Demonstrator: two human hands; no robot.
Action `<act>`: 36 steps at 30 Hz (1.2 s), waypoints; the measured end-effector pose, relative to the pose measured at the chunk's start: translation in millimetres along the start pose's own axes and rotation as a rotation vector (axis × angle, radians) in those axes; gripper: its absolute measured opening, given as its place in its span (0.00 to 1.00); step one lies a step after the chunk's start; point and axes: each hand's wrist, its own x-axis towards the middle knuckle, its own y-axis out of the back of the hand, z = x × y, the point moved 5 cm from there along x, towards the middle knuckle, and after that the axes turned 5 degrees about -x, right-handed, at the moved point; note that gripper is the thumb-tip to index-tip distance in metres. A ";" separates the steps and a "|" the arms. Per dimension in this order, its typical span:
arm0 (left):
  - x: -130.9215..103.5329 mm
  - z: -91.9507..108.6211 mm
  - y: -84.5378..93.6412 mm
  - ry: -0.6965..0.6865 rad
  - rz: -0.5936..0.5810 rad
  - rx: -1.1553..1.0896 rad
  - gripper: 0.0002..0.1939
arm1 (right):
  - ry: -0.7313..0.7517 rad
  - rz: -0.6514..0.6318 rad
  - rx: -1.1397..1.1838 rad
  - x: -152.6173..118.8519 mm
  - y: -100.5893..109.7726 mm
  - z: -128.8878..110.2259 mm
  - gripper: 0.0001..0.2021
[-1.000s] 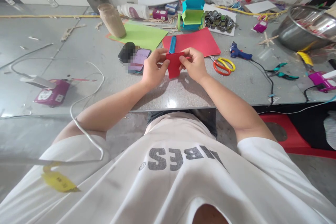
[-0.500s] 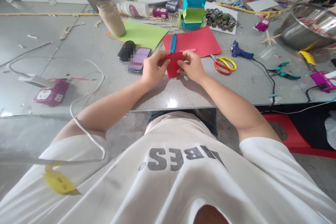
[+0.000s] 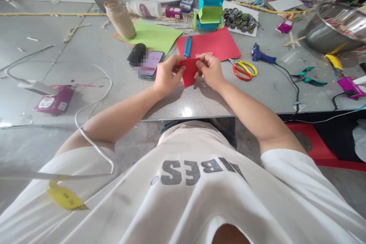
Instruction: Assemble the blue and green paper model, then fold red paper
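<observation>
Between my hands is a small folded piece of red paper (image 3: 189,72), raised near the table's front edge. My left hand (image 3: 168,74) pinches its upper left corner between thumb and fingers. At the upper right corner, my right hand (image 3: 211,70) grips it the same way. Just beyond lies a larger red paper sheet (image 3: 223,44), with a blue utility knife (image 3: 188,47) on it. Scissors (image 3: 245,70) with red and yellow handles rest right of my right hand. A phone (image 3: 153,63) lies left of my left hand.
A blue glue gun (image 3: 263,54) with its cord and teal pliers (image 3: 310,77) lie at the right, near a metal pot (image 3: 328,34). A jar (image 3: 120,19) stands on green paper (image 3: 157,32). A white cable (image 3: 85,133) hangs over my left arm.
The red paper's lower end has swung slightly right and tilted. My right fingers have shifted along its upper edge; both hands keep their grip.
</observation>
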 end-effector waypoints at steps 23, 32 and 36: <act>-1.2 -13.2 0.3 -0.034 -0.038 0.015 0.17 | -0.200 -0.083 0.100 -8.3 -11.1 -5.5 0.19; -1.7 -12.5 -2.0 -0.025 -0.028 -0.031 0.16 | 0.005 -0.013 0.052 -1.6 1.5 -15.5 0.33; -1.8 -10.8 -2.4 -0.018 -0.002 -0.063 0.17 | 0.034 0.010 0.044 -0.8 2.6 -17.7 0.38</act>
